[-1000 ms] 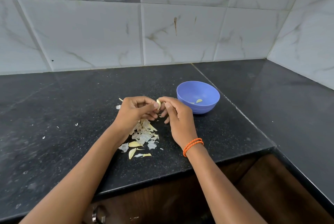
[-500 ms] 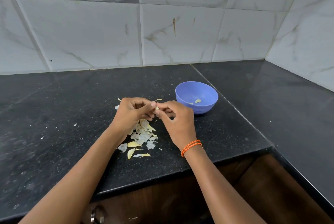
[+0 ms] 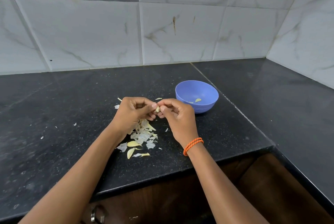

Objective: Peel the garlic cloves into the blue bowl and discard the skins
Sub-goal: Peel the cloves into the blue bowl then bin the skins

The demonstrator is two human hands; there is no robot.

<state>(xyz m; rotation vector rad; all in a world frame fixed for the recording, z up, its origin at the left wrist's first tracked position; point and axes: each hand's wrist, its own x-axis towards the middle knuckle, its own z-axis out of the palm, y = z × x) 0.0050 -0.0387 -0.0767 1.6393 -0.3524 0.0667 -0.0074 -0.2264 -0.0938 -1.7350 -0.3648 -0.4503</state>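
Note:
A pale garlic clove [image 3: 157,109] is pinched between the fingertips of both hands above the black counter. My left hand [image 3: 134,113] holds it from the left with curled fingers, and my right hand [image 3: 178,117] pinches it from the right. Just right of my hands stands the blue bowl [image 3: 207,105], with a peeled clove [image 3: 198,100] and another small piece lying inside. A heap of papery garlic skins [image 3: 142,137] lies on the counter under and in front of my left hand.
Small skin flecks [image 3: 75,124] are scattered on the counter [image 3: 63,106] to the left. The counter's front edge [image 3: 162,175] runs close to my wrists and turns a corner at the right. Tiled walls close off the back and right.
Both hands stayed together on the clove and shifted slightly; the fingers have worked round it, so the clove shows between the fingertips again.

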